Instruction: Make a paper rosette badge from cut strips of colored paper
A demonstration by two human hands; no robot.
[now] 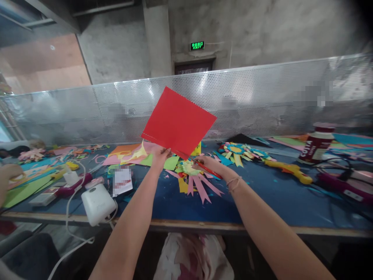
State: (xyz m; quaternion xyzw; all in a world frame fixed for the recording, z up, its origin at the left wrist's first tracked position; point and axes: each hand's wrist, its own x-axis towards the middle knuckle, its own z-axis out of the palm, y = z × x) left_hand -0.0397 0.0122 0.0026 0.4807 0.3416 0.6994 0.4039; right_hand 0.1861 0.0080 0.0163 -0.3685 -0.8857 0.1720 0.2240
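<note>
My left hand (161,157) grips the lower edge of a large red sheet of paper (179,120), which is raised above the table and tilted like a diamond. A pale dashed line runs near its left corner. My right hand (211,165) is closed round red-handled scissors (208,169), and their blades meet the sheet's lower edge. Beneath my hands lies a paper rosette (188,169) with pink ribbon tails (201,188) and yellow parts. Another rosette (236,151), blue and yellow, sits to the right of my right hand.
A white power adapter (98,204) with a cable lies front left. Glue guns, one yellow (291,171), rest on the blue table (175,206). A Costa bottle (316,144) stands at right. Coloured paper lies around. A perforated metal screen (116,105) borders the back; another person's hand (11,179) is far left.
</note>
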